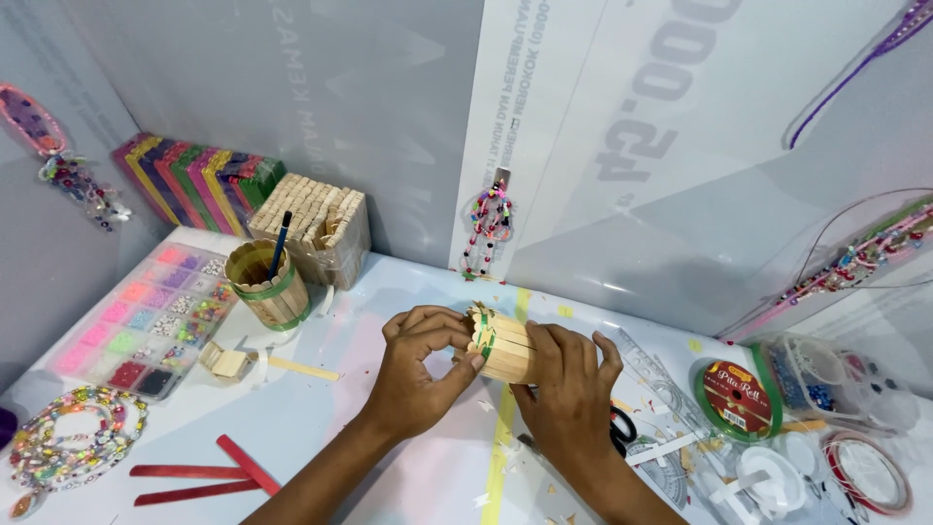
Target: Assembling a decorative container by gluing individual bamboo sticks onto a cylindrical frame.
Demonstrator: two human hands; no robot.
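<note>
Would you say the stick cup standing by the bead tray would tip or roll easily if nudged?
The stick cup probably feels light, being thin wooden sticks. Its tall paintbrush may make it tippy. On its side, its round shape would likely roll.

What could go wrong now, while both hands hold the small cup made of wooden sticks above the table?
1. The stick cup seems bound only by a green band; the left hand pressing its end might push sticks out of line.
2. The right hand is close to the scissors, so a careless move may catch them.
3. The open bead box lies near the left forearm; a wide sweep could scatter beads.
</note>
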